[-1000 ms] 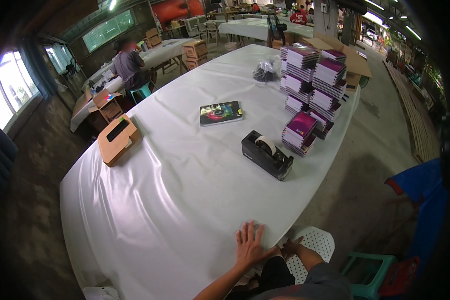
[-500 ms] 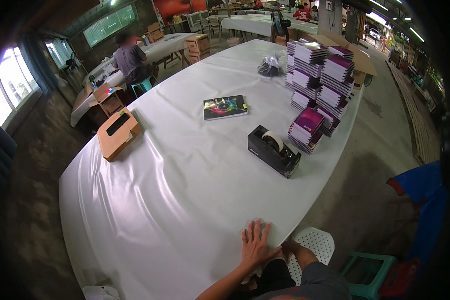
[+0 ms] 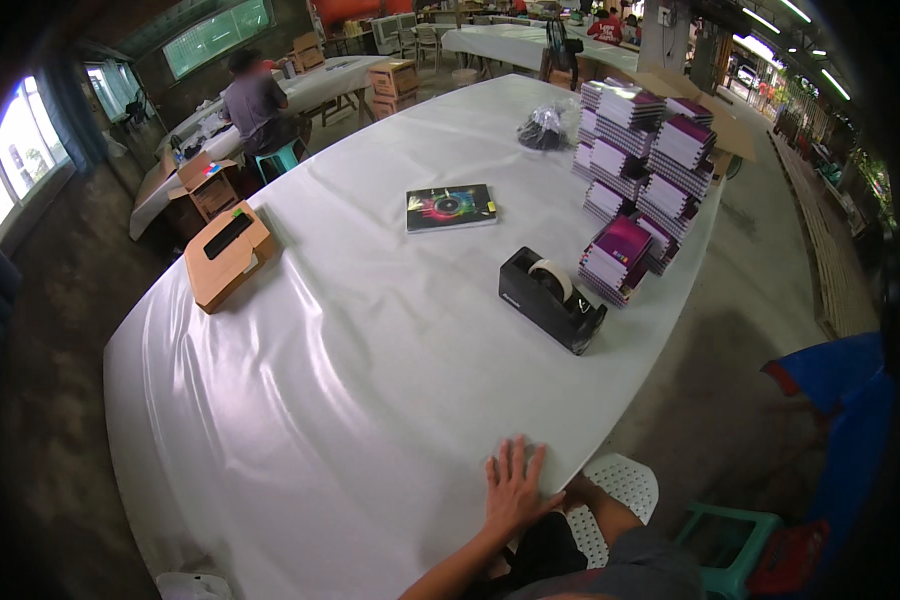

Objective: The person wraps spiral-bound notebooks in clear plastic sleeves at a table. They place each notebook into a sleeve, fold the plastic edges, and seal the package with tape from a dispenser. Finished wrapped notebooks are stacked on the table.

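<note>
Hand (image 3: 515, 490): lay flat, palm down, fingers spread, on the near edge of the sheet.
White sheet (image 3: 370, 370): glossy, faintly creased, was spread over the whole long table, its near edge under the hand.

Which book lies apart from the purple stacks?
The dark book with the colourful swirl cover, lying flat and alone mid-table, left of the purple stacks and beyond the black tape dispenser.
</note>
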### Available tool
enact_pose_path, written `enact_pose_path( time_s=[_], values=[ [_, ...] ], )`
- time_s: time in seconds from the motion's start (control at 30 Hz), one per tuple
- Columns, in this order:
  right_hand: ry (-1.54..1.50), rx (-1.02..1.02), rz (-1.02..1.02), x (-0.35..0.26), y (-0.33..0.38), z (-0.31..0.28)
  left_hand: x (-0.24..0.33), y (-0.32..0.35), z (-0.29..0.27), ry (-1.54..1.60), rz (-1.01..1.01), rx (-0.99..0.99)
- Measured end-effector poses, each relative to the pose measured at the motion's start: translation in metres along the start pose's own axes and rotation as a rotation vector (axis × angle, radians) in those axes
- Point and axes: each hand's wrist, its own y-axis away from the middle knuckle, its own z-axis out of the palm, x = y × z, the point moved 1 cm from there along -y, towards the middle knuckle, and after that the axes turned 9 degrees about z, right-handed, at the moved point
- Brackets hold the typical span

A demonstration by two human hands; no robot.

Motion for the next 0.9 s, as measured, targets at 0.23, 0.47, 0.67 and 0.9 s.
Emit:
enact_pose_path(
  time_s=[0.23, 0.47, 0.67, 0.9],
  values=[
    [-1.412, 1.217, 0.564, 0.082, 0.072, -0.032, -0.001, 0.003, 0.003, 0.035, -0.009, 0.078],
    [-0.252, 1.279, -0.081, -0.003, 0.142, -0.193, 0.004, 0.001, -0.002, -0.025, 0.007, 0.061],
    [-0.119, 1.029, -0.326, -0.04, 0.1, -0.193, 0.005, 0.001, -0.004, -0.059, 0.002, 0.044],
    [-0.042, 0.994, -0.363, -0.035, 0.102, -0.195, -0.005, 0.0, 0.03, -0.33, 0.032, 0.002]
  ],
)
